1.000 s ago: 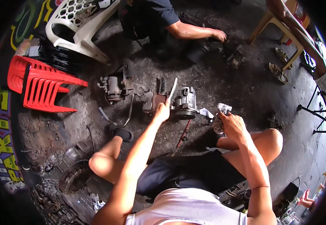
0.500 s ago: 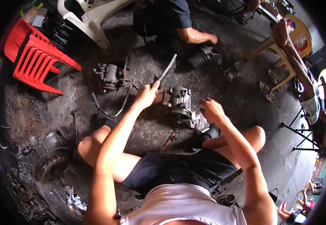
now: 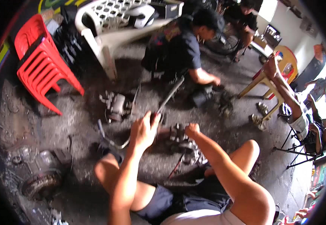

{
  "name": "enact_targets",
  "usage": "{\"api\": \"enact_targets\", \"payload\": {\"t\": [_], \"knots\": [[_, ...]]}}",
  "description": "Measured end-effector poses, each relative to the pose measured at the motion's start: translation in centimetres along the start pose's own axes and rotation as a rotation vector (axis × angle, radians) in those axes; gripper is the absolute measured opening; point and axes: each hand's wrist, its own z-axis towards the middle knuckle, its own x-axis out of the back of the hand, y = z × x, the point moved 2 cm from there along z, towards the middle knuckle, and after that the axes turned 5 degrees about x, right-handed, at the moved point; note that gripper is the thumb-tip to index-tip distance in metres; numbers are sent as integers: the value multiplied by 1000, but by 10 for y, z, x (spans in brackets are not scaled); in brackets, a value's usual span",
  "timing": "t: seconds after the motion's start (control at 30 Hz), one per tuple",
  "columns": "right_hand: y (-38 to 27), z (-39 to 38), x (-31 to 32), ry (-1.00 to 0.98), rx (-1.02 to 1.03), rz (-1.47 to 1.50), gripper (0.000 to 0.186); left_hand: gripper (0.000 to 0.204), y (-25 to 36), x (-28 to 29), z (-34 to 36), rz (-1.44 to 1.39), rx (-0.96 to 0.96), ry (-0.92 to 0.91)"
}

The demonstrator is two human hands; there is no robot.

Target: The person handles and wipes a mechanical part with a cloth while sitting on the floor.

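Holds the wire brush (image 3: 170,95) at centre frame, slanting up and right from wrapped fingers of the left hand (image 3: 143,133), with the gear unit (image 3: 186,145) to their lower right, nearer the right hand (image 3: 193,129), curled, grip impossible to tell.
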Motion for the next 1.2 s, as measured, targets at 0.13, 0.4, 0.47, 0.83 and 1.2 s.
{"api": "enact_targets", "payload": {"t": [0.13, 0.4, 0.47, 0.83, 1.2], "knots": [[-30, -6, 28, -98, -13, 36, 30, 40, -20, 6, -12, -72, -71, 87], [-6, -6, 36, -129, -27, 159, 34, 37, -9, 5, -16, -59, -44, 33], [-19, -4, 45, -141, 26, 165, 33, 36, -15, 5, -19, 33, -48, 61], [-13, -4, 20, -110, 24, 193, 32, 34, -11, -14, -18, 79, 14, -43], [-14, -9, 18, 64, -18, 209, 25, 31, -12, -23, -17, 97, -60, -46]]}}
